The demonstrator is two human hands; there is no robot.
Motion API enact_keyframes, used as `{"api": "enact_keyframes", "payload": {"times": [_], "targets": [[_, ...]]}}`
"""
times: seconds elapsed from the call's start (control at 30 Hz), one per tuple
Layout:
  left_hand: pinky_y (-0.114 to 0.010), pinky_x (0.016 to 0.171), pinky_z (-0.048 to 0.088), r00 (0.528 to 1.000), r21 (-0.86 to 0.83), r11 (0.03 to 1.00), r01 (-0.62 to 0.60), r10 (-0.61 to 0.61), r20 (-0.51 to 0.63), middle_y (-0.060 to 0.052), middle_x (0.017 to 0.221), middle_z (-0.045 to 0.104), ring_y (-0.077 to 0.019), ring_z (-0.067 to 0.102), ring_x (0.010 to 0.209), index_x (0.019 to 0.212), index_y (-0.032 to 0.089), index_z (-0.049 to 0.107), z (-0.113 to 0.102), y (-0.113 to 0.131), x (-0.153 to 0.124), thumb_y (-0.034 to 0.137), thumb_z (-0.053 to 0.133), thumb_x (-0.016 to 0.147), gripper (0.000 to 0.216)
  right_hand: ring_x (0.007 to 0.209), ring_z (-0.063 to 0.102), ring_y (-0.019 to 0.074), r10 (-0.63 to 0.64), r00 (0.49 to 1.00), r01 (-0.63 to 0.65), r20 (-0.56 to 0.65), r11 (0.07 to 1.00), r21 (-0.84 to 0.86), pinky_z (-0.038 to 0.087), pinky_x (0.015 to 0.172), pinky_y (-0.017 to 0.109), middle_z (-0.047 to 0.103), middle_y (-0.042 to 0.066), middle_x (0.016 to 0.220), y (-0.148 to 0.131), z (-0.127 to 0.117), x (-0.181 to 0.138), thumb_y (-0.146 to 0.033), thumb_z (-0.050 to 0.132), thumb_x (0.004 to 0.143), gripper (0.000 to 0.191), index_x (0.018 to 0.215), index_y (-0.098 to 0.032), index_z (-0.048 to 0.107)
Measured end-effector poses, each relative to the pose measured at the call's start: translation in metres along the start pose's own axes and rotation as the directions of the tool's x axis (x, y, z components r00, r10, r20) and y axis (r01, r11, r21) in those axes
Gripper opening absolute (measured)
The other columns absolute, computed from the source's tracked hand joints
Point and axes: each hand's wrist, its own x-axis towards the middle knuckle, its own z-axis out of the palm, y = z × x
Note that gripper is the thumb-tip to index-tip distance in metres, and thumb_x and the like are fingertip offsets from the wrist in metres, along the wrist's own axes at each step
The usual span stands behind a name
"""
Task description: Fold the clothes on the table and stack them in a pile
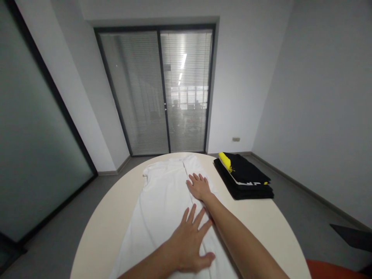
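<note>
A white garment, seemingly a T-shirt (158, 201), lies spread lengthwise on the round cream table (110, 217). Its right side is folded over in a long strip, whose edge runs down the cloth. My left hand (190, 240) rests on the near part of the shirt with fingers spread. Farther up, my right hand (200, 186) lies flat on the folded strip, its fingers stretched out. Neither hand grips the cloth. My forearms hide part of the shirt's lower right side.
A stack of folded black clothes (247, 174) with yellow and white markings sits at the table's right side. Beyond the table stand glass doors (186, 93) with blinds. At the lower right an orange-red surface (331, 269) shows beside the table edge.
</note>
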Motion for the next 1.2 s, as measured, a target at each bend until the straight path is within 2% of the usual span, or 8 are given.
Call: {"api": "enact_keyframes", "payload": {"times": [0.1, 0.27, 0.53, 0.77, 0.93, 1.03, 1.1, 1.2], "targets": [[-0.065, 0.119, 0.009, 1.000, -0.012, 1.000, -0.005, 0.005, -0.007, -0.014, 0.166, 0.006, -0.0413, -0.002, 0.151, 0.158, 0.022, 0.023, -0.003, -0.001, 0.000, 0.060, 0.056, 0.088, 0.086, 0.144, 0.027, 0.0330, -0.009, 1.000, 0.009, -0.023, 1.000, 0.002, 0.019, 0.114, 0.052, 0.037, 0.006, 0.159, 0.000, -0.006, 0.002, -0.055, 0.019, 0.102, 0.060, 0.149, -0.028, 0.044], [-0.055, 0.120, 0.024, 0.995, -0.021, 0.999, 0.043, -0.045, -0.086, -0.004, 0.161, 0.033, -0.0314, 0.025, 0.149, 0.151, 0.031, 0.040, -0.009, -0.016, 0.004, 0.052, 0.044, 0.098, 0.057, 0.125, 0.047, 0.0312, -0.047, 0.997, 0.042, -0.063, 0.996, -0.077, 0.034, 0.099, 0.049, 0.052, 0.010, 0.144, 0.008, -0.018, 0.013, -0.047, 0.018, 0.104, 0.052, 0.139, -0.030, 0.053], [-0.060, 0.121, 0.014, 0.979, 0.018, 0.988, 0.151, -0.147, -0.140, -0.005, 0.166, 0.005, -0.0337, 0.006, 0.152, 0.158, 0.034, 0.023, 0.006, -0.036, 0.005, 0.049, 0.054, 0.094, 0.072, 0.120, 0.049, 0.0329, -0.010, 0.995, -0.003, -0.096, 0.991, -0.136, 0.037, 0.095, 0.046, 0.057, 0.016, 0.130, 0.009, -0.021, 0.056, -0.038, 0.034, 0.102, 0.040, 0.131, -0.023, 0.058], [-0.064, 0.118, 0.022, 0.986, 0.120, 0.990, 0.078, -0.059, -0.156, -0.009, 0.165, 0.007, -0.0384, 0.010, 0.151, 0.158, 0.033, 0.021, 0.027, -0.061, 0.015, 0.055, 0.057, 0.090, 0.080, 0.110, 0.060, 0.0273, 0.013, 0.998, -0.021, -0.063, 0.991, -0.134, 0.044, 0.085, 0.037, 0.063, 0.015, 0.119, 0.010, -0.031, 0.102, -0.029, 0.032, 0.102, 0.035, 0.127, -0.021, 0.056], [-0.063, 0.111, 0.035, 0.973, 0.265, 0.963, 0.057, 0.006, -0.231, -0.015, 0.163, 0.016, -0.0429, 0.023, 0.147, 0.159, 0.032, 0.019, 0.043, -0.074, 0.021, 0.069, 0.047, 0.091, 0.083, 0.107, 0.064, 0.0284, 0.052, 0.998, -0.054, -0.028, 0.992, -0.110, 0.046, 0.086, 0.039, 0.065, 0.018, 0.119, 0.004, -0.036, 0.136, -0.045, 0.034, 0.101, 0.043, 0.127, -0.018, 0.056], [-0.059, 0.109, 0.039, 0.954, 0.328, 0.943, 0.062, 0.041, -0.298, -0.014, 0.163, 0.021, -0.0431, 0.031, 0.144, 0.159, 0.031, 0.019, 0.055, -0.080, 0.024, 0.074, 0.043, 0.090, 0.085, 0.107, 0.065, 0.0330, 0.103, 0.994, -0.105, -0.032, 0.991, -0.084, 0.048, 0.087, 0.041, 0.067, 0.022, 0.116, -0.008, -0.031, 0.150, -0.056, 0.050, 0.093, 0.057, 0.129, -0.012, 0.055], [-0.057, 0.110, 0.040, 0.950, 0.345, 0.936, 0.066, 0.047, -0.308, -0.013, 0.162, 0.024, -0.0419, 0.034, 0.143, 0.159, 0.033, 0.017, 0.061, -0.083, 0.026, 0.069, 0.043, 0.093, 0.080, 0.107, 0.065, 0.0328, 0.129, 0.991, -0.131, -0.042, 0.990, -0.060, 0.048, 0.087, 0.039, 0.067, 0.023, 0.116, -0.015, -0.026, 0.156, -0.048, 0.056, 0.091, 0.052, 0.127, -0.011, 0.057], [-0.057, 0.110, 0.039, 0.958, 0.343, 0.936, 0.076, 0.027, -0.284, -0.010, 0.162, 0.025, -0.0398, 0.036, 0.143, 0.159, 0.035, 0.014, 0.066, -0.086, 0.027, 0.054, 0.041, 0.100, 0.068, 0.108, 0.066, 0.0308, 0.179, 0.981, -0.182, -0.075, 0.983, -0.029, 0.049, 0.086, 0.037, 0.067, 0.025, 0.117, -0.018, -0.020, 0.163, -0.034, 0.045, 0.097, 0.040, 0.125, -0.010, 0.060]]}}
